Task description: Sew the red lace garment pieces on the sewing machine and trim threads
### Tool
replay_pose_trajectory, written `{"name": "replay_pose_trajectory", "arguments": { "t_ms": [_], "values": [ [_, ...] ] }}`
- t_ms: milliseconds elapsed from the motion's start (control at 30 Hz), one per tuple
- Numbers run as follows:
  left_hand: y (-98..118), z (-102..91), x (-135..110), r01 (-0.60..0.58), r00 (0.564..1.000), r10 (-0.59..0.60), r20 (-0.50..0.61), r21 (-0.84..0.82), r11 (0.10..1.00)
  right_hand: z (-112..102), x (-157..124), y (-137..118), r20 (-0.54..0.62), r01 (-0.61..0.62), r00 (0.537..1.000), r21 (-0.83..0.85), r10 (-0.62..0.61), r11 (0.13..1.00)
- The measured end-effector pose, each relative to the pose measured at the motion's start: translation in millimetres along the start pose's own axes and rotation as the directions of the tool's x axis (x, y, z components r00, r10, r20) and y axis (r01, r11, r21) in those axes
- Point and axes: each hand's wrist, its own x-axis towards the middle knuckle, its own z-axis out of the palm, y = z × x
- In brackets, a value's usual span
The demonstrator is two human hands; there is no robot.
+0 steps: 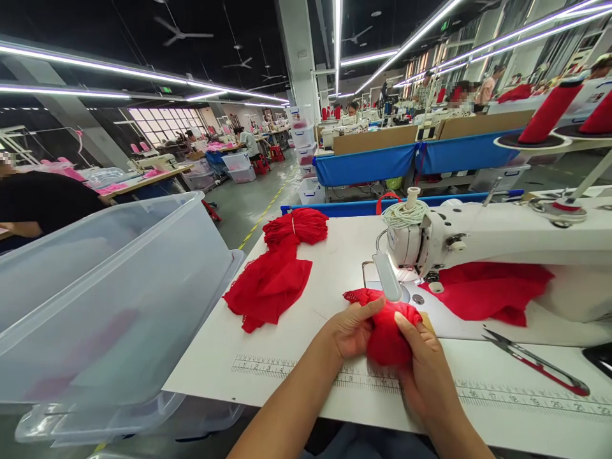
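Both my hands hold one bunched piece of red lace fabric [385, 328] on the white sewing table [335, 268], just in front of the sewing machine's needle area. My left hand [351, 331] pinches its left side with the thumb on top. My right hand [425, 366] wraps its right side, fingers closed on the cloth. The white sewing machine [502, 248] stands behind, its presser foot [388, 277] right above the fabric's far edge.
A bundle of red lace pieces [280, 268] lies at the table's left. More red fabric [492, 290] lies under the machine arm. Thread snips [535, 363] rest at the right. A clear plastic bin [105, 299] stands at the left. Other workers sit at distant tables.
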Motion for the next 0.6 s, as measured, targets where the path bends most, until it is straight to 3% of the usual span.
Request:
{"name": "replay_pose_trajectory", "arguments": {
  "t_ms": [167,333,600],
  "values": [
    [-1.5,4.9,0.8,-0.025,0.998,0.029,-0.052,0.063,0.998,-4.2,3.6,1.9,-0.038,0.001,0.999,0.0,-0.001,1.0],
    [-1.6,4.6,2.2,-0.173,0.978,0.187,-0.088,0.149,0.974,-16.3,7.5,0.5,-0.003,-0.036,0.999,-0.017,0.036,0.999],
    [2.5,4.9,-1.5,-0.164,0.97,0.208,-0.13,0.286,0.944,-18.4,5.9,-9.4,-0.027,-0.167,0.986,-0.089,0.165,0.982]
  ]
}}
